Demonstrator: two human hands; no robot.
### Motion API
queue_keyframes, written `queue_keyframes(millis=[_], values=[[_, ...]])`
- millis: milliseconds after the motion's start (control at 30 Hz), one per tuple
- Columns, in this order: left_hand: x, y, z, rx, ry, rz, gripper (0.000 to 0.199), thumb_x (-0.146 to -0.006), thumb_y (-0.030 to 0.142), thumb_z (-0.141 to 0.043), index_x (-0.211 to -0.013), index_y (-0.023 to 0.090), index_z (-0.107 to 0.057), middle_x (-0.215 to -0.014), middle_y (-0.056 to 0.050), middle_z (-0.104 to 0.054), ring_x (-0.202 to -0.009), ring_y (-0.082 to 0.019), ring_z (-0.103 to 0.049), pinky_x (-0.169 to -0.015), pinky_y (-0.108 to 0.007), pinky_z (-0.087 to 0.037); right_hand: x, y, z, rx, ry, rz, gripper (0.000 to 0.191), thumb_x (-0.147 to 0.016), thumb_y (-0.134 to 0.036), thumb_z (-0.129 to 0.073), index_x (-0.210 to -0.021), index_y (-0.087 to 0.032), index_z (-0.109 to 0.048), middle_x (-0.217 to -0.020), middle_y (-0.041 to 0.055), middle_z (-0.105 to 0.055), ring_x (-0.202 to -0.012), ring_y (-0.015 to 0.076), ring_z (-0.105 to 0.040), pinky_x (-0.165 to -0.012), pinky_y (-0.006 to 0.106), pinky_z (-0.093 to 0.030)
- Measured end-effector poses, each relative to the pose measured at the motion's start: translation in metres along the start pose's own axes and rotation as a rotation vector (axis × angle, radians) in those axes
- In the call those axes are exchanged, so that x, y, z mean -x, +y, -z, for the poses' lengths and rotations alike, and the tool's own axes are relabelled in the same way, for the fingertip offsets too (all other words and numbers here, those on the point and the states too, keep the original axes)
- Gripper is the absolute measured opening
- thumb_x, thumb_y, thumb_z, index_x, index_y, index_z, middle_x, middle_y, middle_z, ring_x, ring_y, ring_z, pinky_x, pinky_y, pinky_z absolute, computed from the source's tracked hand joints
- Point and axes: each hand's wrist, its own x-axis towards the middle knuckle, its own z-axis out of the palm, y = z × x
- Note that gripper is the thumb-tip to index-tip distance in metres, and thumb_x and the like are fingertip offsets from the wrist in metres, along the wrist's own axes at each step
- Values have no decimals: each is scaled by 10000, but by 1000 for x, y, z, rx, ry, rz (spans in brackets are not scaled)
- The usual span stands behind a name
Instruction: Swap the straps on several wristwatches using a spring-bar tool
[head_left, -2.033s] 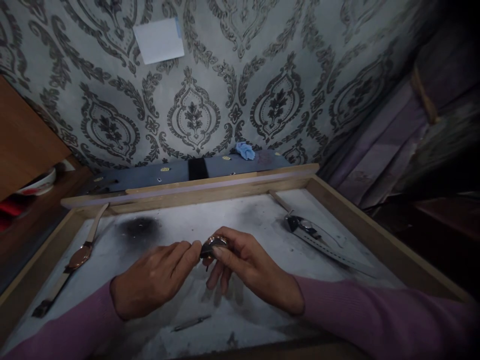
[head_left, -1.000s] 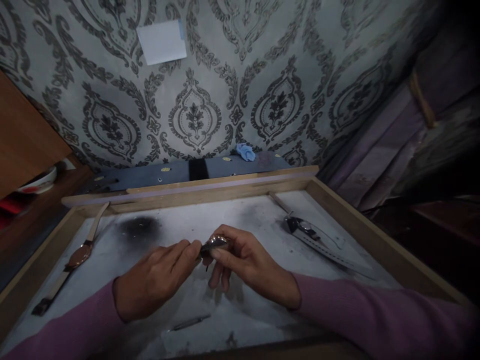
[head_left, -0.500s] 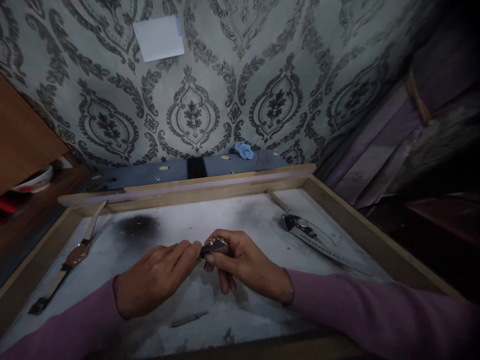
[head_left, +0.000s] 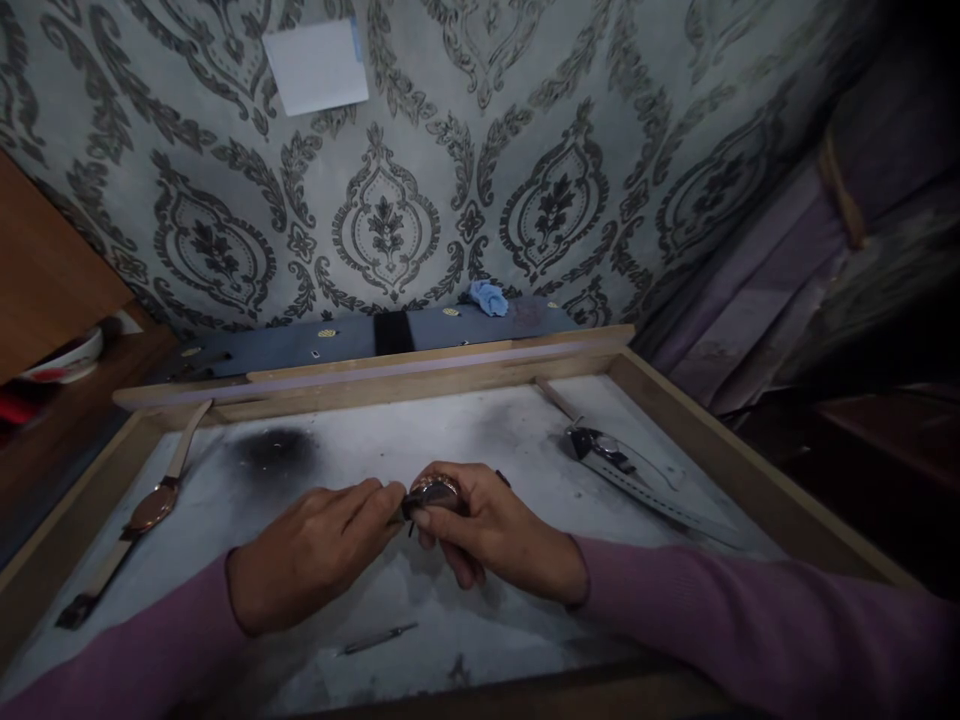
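Note:
A wristwatch (head_left: pixel 437 493) with a round case and a dark strap is held above the white tray surface. My right hand (head_left: pixel 487 525) is closed round its case, the thumb on the near side and the fingers behind. The fingertips of my left hand (head_left: pixel 322 545) pinch the dark strap beside the case; part of the strap is hidden in them. Below the hands, a thin metal tool (head_left: pixel 379 639) lies on the surface. To the left rests a watch (head_left: pixel 154 508) with a brown round face and a light strap.
A raised wooden rim (head_left: pixel 450 368) borders the tray. At the right inside it lie another watch (head_left: pixel 611 452) and a long pointed strip (head_left: pixel 660 505). A blue crumpled cloth (head_left: pixel 489 298) sits behind the rim, and a bowl (head_left: pixel 66 358) stands at the far left.
The watch in my hands has turned a little, so more of its round face shows. A small dark end now shows behind my right hand. My left hand has barely moved.

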Motion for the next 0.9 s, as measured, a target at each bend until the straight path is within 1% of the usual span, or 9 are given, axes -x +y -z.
queue_keyframes(millis=[100, 200, 333, 433, 567, 667, 800, 900], values=[[-3, 1, 3, 59, -21, 23, 281, -1038, 206, -247, -1101, 89, -495, -749, -48, -661, -580, -153, -648, -466, -252, -514, 0, 0, 0, -6, 1, -10, 311, -761, -386, -724, -734, -163, -508, -474, -101, -511, -311, 25, -440, -309, 121, -335], [-4, 0, 4, 159, -46, 69, 255, -1021, 169, -252, -1058, 123, -500, -743, -41, -651, -577, -155, -638, -488, -261, -524, 0, 1, 1, -15, -3, -14, 313, -760, -392, -725, -730, -165, -511, -446, -101, -504, -312, 33, -444, -312, 126, -344], [-4, -1, 1, 250, -24, 122, 212, -998, 111, -297, -1003, 155, -504, -699, -16, -629, -550, -144, -611, -481, -242, -486, 0, 1, 1, -22, -6, -21, 315, -769, -400, -715, -720, -172, -503, -425, -104, -490, -312, 35, -437, -312, 128, -333], [-4, -1, 0, 263, -32, 132, 202, -990, 94, -312, -997, 161, -503, -683, -3, -617, -531, -136, -593, -471, -234, -457, 0, 0, 1, -17, -7, -31, 326, -764, -407, -718, -711, -172, -498, -427, -103, -489, -312, 33, -433, -310, 126, -324], [-2, -1, 2, 164, -58, 112, 213, -984, 86, -300, -991, 164, -498, -678, 6, -605, -530, -137, -589, -469, -237, -448, 0, -1, 0, -4, -4, -42, 326, -769, -410, -712, -708, -169, -502, -419, -100, -487, -308, 38, -432, -310, 129, -328], [-1, -2, 5, 42, -64, 55, 221, -987, 96, -290, -1016, 145, -504, -667, 6, -599, -510, -141, -579, -446, -245, -439, 0, -1, 0, -23, -10, -34, 304, -778, -379, -712, -713, -170, -501, -416, -101, -488, -306, 38, -433, -309, 128, -323], [0, -2, 9, -77, -53, -23, 295, -974, 50, -251, -1130, 91, -498, -745, -43, -652, -551, -154, -610, -471, -264, -481, 0, -2, 0, -47, -30, -17, 272, -803, -343, -692, -712, -173, -500, -401, -103, -489, -299, 37, -431, -303, 121, -321], [-1, -2, 12, -101, -28, -67, 335, -951, 7, -227, -1148, 59, -494, -774, -71, -666, -570, -164, -621, -474, -273, -499, 1, -2, -1, -82, -20, -17, 265, -786, -334, -706, -720, -173, -505, -411, -104, -502, -302, 40, -441, -300, 123, -340]])
